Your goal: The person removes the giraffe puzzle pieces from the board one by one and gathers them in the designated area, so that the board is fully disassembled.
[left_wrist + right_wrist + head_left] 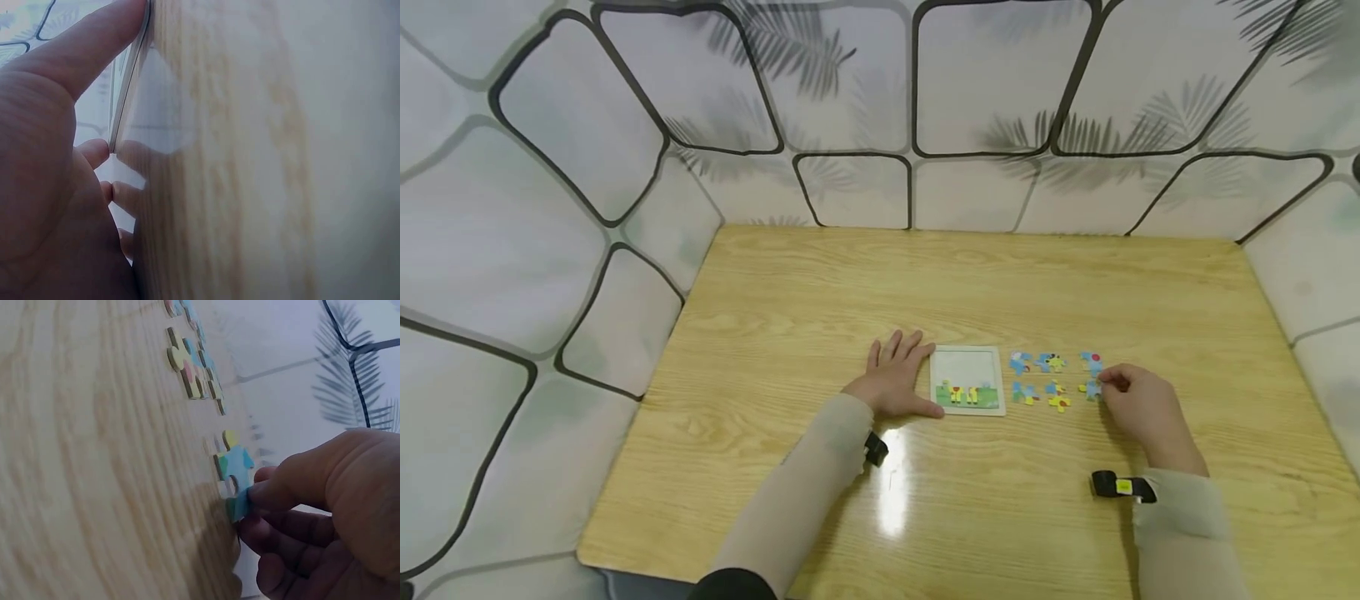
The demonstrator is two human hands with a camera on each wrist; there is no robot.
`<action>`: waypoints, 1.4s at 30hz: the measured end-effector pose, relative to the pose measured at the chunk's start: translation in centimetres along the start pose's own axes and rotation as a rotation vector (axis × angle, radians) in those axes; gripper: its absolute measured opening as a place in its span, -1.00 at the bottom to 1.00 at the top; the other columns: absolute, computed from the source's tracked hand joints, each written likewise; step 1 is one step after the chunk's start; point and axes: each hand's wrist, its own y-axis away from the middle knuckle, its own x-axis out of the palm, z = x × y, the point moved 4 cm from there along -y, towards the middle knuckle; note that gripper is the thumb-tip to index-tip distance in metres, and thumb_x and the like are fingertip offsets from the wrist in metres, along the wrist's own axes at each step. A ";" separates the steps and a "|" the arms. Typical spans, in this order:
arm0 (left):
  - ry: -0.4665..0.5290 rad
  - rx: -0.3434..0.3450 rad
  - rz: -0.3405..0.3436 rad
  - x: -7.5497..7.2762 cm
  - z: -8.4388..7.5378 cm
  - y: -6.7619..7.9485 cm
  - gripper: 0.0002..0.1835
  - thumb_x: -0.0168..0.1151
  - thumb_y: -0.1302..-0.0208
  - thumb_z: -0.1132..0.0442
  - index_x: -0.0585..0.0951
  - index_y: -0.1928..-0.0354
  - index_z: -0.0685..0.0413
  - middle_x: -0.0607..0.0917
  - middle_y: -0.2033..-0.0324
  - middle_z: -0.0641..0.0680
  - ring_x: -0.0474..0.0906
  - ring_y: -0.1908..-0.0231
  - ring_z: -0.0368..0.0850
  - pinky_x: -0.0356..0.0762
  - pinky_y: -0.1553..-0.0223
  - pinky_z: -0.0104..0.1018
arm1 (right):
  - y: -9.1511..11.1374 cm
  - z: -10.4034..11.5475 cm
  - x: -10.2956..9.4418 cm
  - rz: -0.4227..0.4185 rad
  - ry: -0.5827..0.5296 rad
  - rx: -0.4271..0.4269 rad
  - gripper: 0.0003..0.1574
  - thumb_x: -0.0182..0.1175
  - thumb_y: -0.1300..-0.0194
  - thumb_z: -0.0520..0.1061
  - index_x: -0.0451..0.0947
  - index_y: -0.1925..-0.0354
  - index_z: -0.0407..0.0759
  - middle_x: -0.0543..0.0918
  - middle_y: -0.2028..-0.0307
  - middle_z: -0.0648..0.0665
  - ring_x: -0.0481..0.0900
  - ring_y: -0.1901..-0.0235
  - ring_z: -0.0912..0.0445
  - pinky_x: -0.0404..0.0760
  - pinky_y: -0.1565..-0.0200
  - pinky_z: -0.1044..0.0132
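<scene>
A square puzzle board (966, 367) lies on the table, its bottom strip filled with green and yellow picture pieces. My left hand (891, 387) rests beside it with spread fingers, thumb and forefinger against the board's left edge. In the left wrist view the thumb (81, 53) reaches the board's thin edge. My right hand (1146, 412) is at the right end of the loose pieces. Between thumb and fingertips it pinches a light blue puzzle piece (237, 469) with a yellow tab, tilted close over the tabletop in the right wrist view.
Several loose blue and yellow puzzle pieces (1021, 392) lie in small groups between the board and my right hand. Another blue piece with a red spot (1092, 360) lies just beyond that hand. Patterned fabric walls (850, 187) border the wooden table (820, 283).
</scene>
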 end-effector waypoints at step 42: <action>-0.024 -0.005 -0.008 0.3 0.0 -0.1 0.18 0.36 -0.09 -0.42 -0.05 -0.62 -0.25 -0.27 -0.61 -0.04 -0.52 -0.56 0.06 -0.59 -0.46 0.19 | -0.9 15.6 10.2 0.287 -0.115 -0.227 -0.78 0.36 -0.25 -0.16 0.64 0.14 -0.22 0.60 0.11 -0.17 0.55 0.17 -0.03 0.58 0.08 0.00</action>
